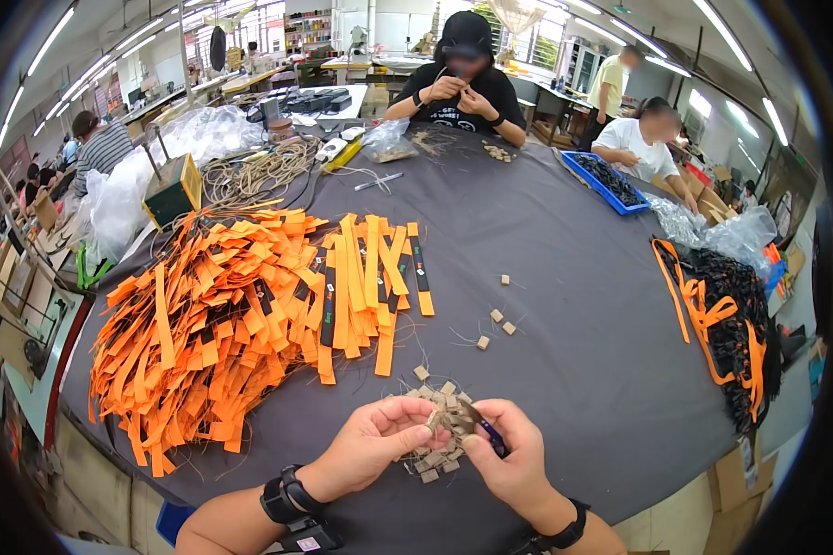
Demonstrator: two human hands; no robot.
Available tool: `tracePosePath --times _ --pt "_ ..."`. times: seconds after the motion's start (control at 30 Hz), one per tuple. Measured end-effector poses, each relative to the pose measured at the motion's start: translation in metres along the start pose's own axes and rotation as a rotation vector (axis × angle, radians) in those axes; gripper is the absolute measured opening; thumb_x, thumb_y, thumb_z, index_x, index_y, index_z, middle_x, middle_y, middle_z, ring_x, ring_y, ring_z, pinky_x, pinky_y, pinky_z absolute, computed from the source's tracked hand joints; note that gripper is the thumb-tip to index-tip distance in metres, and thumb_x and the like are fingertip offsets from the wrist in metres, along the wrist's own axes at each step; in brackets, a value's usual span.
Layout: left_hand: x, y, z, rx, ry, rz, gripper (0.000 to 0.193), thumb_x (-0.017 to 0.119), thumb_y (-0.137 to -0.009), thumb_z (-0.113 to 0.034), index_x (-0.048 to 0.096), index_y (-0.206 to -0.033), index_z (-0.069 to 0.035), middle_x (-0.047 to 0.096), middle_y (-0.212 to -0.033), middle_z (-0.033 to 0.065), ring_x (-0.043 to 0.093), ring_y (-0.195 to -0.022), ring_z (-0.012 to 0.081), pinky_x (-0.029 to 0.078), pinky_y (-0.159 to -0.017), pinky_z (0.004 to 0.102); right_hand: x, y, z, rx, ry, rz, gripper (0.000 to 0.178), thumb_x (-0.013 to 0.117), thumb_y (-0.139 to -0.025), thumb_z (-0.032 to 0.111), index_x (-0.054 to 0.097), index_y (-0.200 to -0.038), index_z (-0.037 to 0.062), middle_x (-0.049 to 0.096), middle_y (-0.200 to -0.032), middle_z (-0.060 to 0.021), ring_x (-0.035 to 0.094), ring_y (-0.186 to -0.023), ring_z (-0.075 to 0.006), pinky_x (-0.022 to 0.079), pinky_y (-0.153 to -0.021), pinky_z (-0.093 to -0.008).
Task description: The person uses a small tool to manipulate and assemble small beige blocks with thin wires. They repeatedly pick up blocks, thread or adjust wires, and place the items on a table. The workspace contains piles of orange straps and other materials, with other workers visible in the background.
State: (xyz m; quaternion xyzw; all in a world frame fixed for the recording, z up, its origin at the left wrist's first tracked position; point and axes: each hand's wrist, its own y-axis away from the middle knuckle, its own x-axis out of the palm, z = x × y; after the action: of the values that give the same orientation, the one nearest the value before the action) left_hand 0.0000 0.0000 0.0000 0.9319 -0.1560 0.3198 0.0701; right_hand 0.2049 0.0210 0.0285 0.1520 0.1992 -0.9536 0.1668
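Left hand [379, 435] has its grip pinched on a small tan square [433, 420], right above a pile of squares [430, 461] on the bench [583, 379]. Right hand [511, 453] has its grip clamped round a dark-handled cutter [493, 437]. Four loose squares [496, 315] sit farther off; can't tell if they're done, but I'd guess plenty's left.

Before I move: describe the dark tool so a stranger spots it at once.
Start at the grey table; at its near side lies a pile of tan squares. Just over it, the tool is in the right hand, slanting toward the left hand. Long and dark, it stands out from the small, pale squares.
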Motion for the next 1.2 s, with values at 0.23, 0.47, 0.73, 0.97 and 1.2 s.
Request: tracePosePath --times 0.23,0.47,0.73,0.97,1.2 --pt "0.020 0.006 -0.009 0.342 -1.002 -0.160 0.026 0.068 -0.084 -0.002 0.058 -0.107 0.004 0.065 -0.098 0.0090 0.066 -0.090 0.0172 0.054 -0.080 0.0273 0.022 0.006 -0.006 0.212 -0.282 0.023 0.014 0.069 -0.085 0.007 0.062 -0.094 -0.0006 0.061 -0.079 0.0011 0.051 -0.067 -0.0030 0.042 -0.058 -0.0193" --pt "0.020 0.007 -0.002 0.310 -0.851 -0.142 0.021 0.066 -0.087 -0.004 0.059 -0.106 0.005 0.066 -0.093 0.0088 0.067 -0.087 0.0178 0.055 -0.078 0.0283 0.010 0.000 -0.002 0.246 -0.173 0.085 0.009 0.065 -0.087 0.004 0.064 -0.092 -0.0028 0.064 -0.078 -0.0014 0.056 -0.068 -0.0048 0.046 -0.061 -0.0203" --pt "0.005 0.003 -0.002 -0.193 -0.002 0.039 0.014 0.056 -0.095 -0.006 0.055 -0.107 0.002 0.064 -0.107 0.0147 0.066 -0.098 0.0225 0.054 -0.088 0.0359 -0.006 -0.009 0.001 -0.064 0.056 0.166 0.024 0.064 -0.073 -0.007 0.065 -0.096 0.0003 0.063 -0.080 -0.0102 0.060 -0.066 -0.0199 0.047 -0.060 -0.0280" --pt "0.011 0.002 -0.003 -0.151 -0.058 0.031 0.020 0.057 -0.094 -0.004 0.055 -0.113 0.003 0.065 -0.108 0.0127 0.065 -0.099 0.0199 0.052 -0.090 0.0331 -0.002 -0.005 -0.004 0.021 0.046 0.078 0.012 0.071 -0.078 0.000 0.065 -0.088 0.0002 0.065 -0.078 -0.0086 0.059 -0.065 -0.0125 0.046 -0.058 -0.0247" --pt "0.006 0.004 -0.002 -0.158 0.004 0.027 0.033 0.055 -0.095 -0.005 0.052 -0.126 0.004 0.063 -0.114 0.0153 0.064 -0.103 0.0219 0.051 -0.095 0.0343 0.005 -0.006 0.007 0.114 0.017 -0.117 0.025 0.073 -0.079 0.011 0.063 -0.102 0.0060 0.061 -0.080 -0.0068 0.059 -0.063 -0.0180 0.048 -0.059 -0.0285"
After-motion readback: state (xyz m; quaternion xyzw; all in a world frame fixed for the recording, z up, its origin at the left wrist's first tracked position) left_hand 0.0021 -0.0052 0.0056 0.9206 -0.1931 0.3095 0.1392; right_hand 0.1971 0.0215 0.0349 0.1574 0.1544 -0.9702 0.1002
